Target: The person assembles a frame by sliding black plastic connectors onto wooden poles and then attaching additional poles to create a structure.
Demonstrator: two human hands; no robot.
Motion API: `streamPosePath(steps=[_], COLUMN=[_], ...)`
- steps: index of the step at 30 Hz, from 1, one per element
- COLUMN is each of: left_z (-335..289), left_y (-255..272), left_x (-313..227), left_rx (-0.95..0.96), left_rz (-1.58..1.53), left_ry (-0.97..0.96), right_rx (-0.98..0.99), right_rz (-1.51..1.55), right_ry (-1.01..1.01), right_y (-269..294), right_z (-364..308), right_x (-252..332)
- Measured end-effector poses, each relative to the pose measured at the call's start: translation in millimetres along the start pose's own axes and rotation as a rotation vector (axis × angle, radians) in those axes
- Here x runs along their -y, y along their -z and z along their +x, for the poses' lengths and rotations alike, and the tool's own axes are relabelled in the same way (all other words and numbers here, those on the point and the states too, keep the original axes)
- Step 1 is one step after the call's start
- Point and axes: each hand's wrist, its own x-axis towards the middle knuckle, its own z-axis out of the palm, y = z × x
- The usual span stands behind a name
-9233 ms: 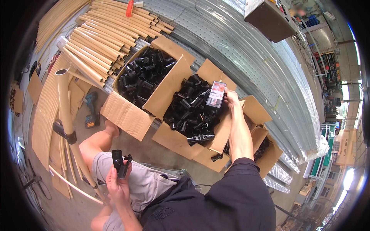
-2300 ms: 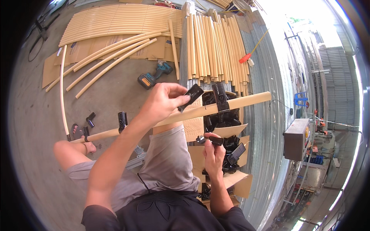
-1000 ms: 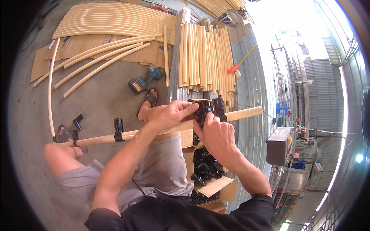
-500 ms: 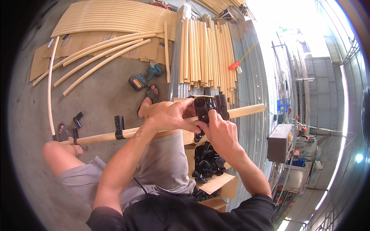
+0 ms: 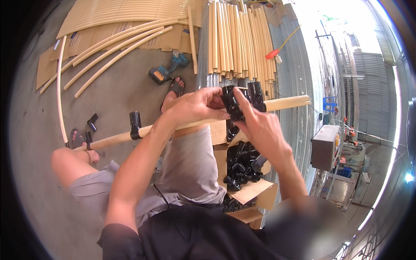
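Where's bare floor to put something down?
Bare grey concrete floor lies between the loose curved tan tubes and the long tan tube across the legs, left of the teal-and-black cordless drill. The open brown cardboard box is crowded with black tubular connectors.

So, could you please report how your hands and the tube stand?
Left hand and right hand both on black connector, at tan tube. Tube across legs; connector's seating unclear. Neighbouring connector close on the right.

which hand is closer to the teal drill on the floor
Left. The left hand is below and right of the drill in view; the right hand is farther right and lower.
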Motion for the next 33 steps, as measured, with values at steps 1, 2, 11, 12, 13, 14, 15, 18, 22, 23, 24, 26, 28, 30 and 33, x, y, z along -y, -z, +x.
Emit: streamPosePath(steps=[1, 2, 11, 12, 13, 14, 15, 18, 22, 23, 24, 26, 28, 30, 33], left_z=[-2.2, -5.4, -1.6, -1.2, -0.5, -0.2, -0.4, -0.9, -6.6, -5.5, -4.8, -4.4, -4.7, -5.3, -5.3], left_y=[2.2, 3.3, 3.4, 4.5, 6.0, 6.0, 6.1, 4.3, 7.9, 9.2, 8.1, 6.2, 9.7, 12.1, 12.5], left_x=[-1.7, 1.5, 7.7, 9.8, 11.6, 11.0, 10.4, 4.6, 4.2, 5.2, 5.3, 5.8, 8.4, 10.4, 10.6], left_rx=[-0.017, -0.017, 0.013, 0.003, -0.006, -0.012, -0.006, 0.010, 0.006, 0.013, 0.012, 0.009, -0.003, -0.008, -0.005], left_rz=[0.005, -0.021, -0.117, -0.111, -0.105, -0.100, -0.092, -0.084, -0.099, -0.102, -0.104, -0.104, -0.082, -0.090, -0.118], left_ry=[0.066, 0.037, -0.017, -0.022, -0.028, -0.033, -0.032, -0.023, 0.011, 0.017, 0.015, 0.017, 0.028, 0.034, 0.018], right_rx=[0.020, 0.060, 0.314, 0.343, 0.356, 0.369, 0.382, 0.456, 0.327, 0.233, 0.142, 0.062, -0.012, -0.041, -0.040], right_rz=[-0.050, -0.045, -0.078, -0.087, -0.057, -0.027, 0.003, 0.025, -0.077, -0.118, -0.157, -0.149, -0.145, -0.191, -0.243], right_ry=[0.036, 0.048, 0.102, 0.097, 0.120, 0.140, 0.160, 0.144, 0.131, 0.158, 0.181, 0.189, 0.194, 0.218, 0.239], right_y=[5.4, 11.9, 40.2, 41.2, 43.2, 46.2, 48.0, 51.0, 43.9, 35.2, 26.3, 12.8, 2.7, 0.4, 0.9], right_z=[5.9, 10.9, 39.3, 40.7, 44.5, 49.7, 54.2, 62.4, 48.3, 35.5, 24.1, 15.6, 13.7, 15.2, 19.5], right_x=[-0.4, 4.6, 1.4, 2.0, 3.3, 4.8, 5.0, -0.1, 6.1, 5.6, 3.8, 1.2, 2.5, 5.2, 4.1])
